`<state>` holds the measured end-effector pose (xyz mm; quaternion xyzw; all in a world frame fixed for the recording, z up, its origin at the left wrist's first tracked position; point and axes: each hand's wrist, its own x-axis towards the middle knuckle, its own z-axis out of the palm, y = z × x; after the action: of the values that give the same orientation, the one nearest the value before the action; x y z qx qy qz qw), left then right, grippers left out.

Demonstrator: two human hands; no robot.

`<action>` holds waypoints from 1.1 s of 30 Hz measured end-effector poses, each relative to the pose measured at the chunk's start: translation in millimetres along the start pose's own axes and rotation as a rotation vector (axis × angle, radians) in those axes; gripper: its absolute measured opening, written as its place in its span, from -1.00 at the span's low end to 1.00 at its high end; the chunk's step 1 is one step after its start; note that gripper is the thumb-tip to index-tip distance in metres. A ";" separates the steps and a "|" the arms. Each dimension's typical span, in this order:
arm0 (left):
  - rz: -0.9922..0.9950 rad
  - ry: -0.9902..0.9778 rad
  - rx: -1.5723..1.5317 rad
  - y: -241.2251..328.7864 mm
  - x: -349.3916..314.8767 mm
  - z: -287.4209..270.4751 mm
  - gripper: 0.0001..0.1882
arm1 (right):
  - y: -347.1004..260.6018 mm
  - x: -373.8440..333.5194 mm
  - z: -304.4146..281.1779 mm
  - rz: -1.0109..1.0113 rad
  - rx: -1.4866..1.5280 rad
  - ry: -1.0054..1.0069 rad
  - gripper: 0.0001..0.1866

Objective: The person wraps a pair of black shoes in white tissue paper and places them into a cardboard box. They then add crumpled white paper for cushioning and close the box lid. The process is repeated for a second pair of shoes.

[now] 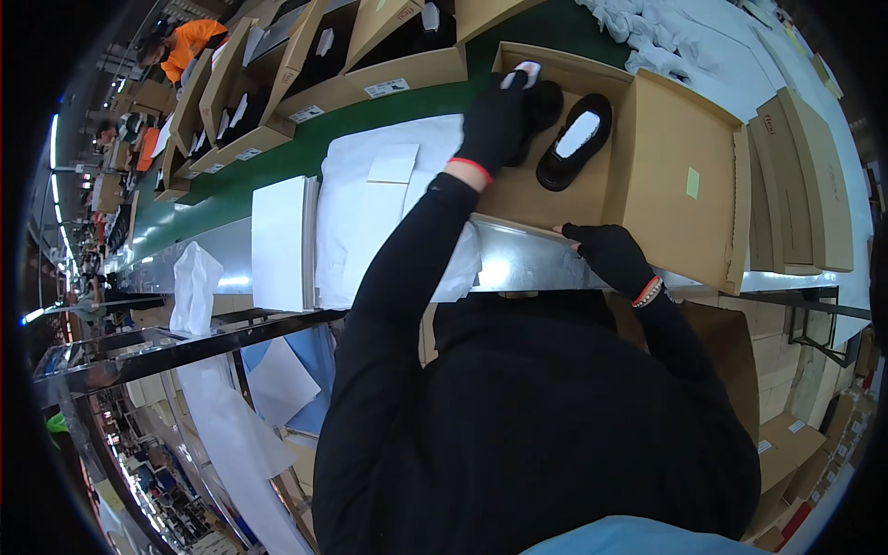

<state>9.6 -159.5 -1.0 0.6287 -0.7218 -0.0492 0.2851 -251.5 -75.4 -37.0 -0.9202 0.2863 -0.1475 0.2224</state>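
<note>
A brown cardboard shoe box (pixel 592 205) lies open on the bench in front of me, its lid (pixel 689 176) folded out to the right. Inside is a black shoe (pixel 574 153) with white stuffing in its opening. A second black shoe (pixel 546 104) lies to its left, partly hidden by my left hand (pixel 495 125). That hand wears a black glove with bare fingertips and is closed on this shoe, beside a white piece at its far end. My right hand (pixel 610 256), gloved likewise, holds the box's near edge by the lid's hinge side.
Several open shoe boxes (pixel 407 77) stand on the green surface at the far left. Stacks of white paper (pixel 388 213) lie left of my box. Closed boxes (pixel 805 180) stand at right; crumpled paper (pixel 647 37) lies beyond. A person in orange (pixel 192 46) is far left.
</note>
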 end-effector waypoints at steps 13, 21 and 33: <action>-0.037 -0.070 -0.002 65.9 -9.7 14.0 -0.43 | -31.6 -15.8 -15.8 0.178 0.060 -0.153 -0.58; -0.232 0.069 -0.325 18.8 -72.3 -143.8 -0.27 | -36.4 -16.7 -24.5 0.232 0.139 -0.156 -0.61; -0.539 0.122 0.372 -84.7 -278.9 -150.8 -0.23 | -28.6 -26.8 -31.4 0.271 0.310 -0.410 -0.59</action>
<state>168.5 127.4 -9.4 0.8401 -0.5077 0.0475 0.1851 -272.1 -48.6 0.3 -0.8393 0.3298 0.0306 0.4311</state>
